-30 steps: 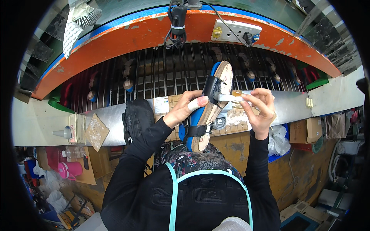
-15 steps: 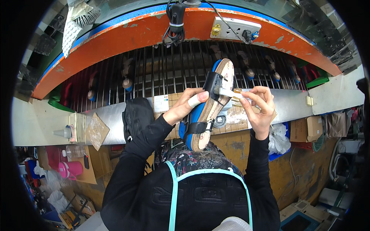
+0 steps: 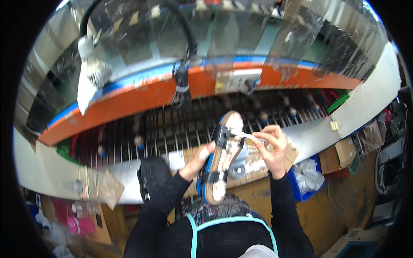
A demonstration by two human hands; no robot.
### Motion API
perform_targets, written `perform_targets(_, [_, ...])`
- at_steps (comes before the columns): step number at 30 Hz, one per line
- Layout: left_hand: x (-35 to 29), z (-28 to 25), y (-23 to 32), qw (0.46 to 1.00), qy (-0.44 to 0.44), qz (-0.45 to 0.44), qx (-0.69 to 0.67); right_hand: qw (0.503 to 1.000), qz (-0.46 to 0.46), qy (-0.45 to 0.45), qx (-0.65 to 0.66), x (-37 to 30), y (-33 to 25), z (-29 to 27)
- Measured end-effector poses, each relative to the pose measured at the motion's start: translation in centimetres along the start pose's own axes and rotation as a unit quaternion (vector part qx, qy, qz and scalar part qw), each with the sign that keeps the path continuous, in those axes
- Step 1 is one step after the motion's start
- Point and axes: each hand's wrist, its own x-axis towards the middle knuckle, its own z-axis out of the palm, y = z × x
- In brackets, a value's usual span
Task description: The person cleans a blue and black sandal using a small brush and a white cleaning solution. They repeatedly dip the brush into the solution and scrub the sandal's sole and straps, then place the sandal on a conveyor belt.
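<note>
An unfinished sandal on a blue last stands nearly upright in the picture, its tan sole side facing me and black straps wrapped over its edges. My left hand grips it by its left side, with the thumb, wrapped in something white, against the upper strap. In my right hand, thumb and fingers pinch the handle of a small white brush like a toothbrush. Its head touches the sole near the upper strap. Partly behind the sandal, a grey container rests on the cardboard-covered ledge.
Beyond my hands, a rod conveyor carrying several lasts runs under an orange machine edge. A black bag lies left on the metal ledge. At right are a blue bin with plastic bags and a cardboard box.
The view has tilted upward, showing more of the machine. The brush head has shifted from beside the strap onto the sole by its upper end. Both hands keep their holds.
</note>
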Motion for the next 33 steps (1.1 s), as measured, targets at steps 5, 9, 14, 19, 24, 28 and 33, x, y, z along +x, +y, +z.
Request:
perform_targets(5, [0.1, -0.8, -0.5, 0.999, -0.026, -0.020, -0.033, 0.996, 0.052, -0.075, 0.005, 0.0, -0.2, -0.3])
perform_targets(9, [-0.7, -0.4, -0.4, 0.998, -0.016, -0.035, -0.043, 0.990, 0.057, -0.097, 0.089, 0.3, 0.1, -0.6])
perform_targets(14, [-1.8, 1.3, 0.5, 0.996, 0.057, -0.015, -0.063, 0.985, 0.122, -0.038, 0.112, -1.5, -0.2, 1.1])
perform_targets(19, [-2.3, 1.3, 0.9, 0.995, 0.033, -0.019, -0.090, 0.973, 0.144, -0.100, 0.149, -4.9, -0.9, 1.8])
perform_targets(24, [-2.2, 1.9, -0.1, 0.986, 0.095, 0.072, -0.114, 0.972, 0.165, -0.040, 0.163, -7.0, -2.4, 3.4])
perform_targets(28, [-2.3, 1.5, -0.4, 0.990, 0.099, 0.057, -0.088, 0.974, 0.171, 0.001, 0.148, -7.5, -3.0, 4.7])
perform_targets(33, [-2.5, 0.7, -1.1, 0.990, 0.122, 0.071, -0.027, 0.981, 0.174, 0.010, 0.084, -7.0, -3.2, 5.0])
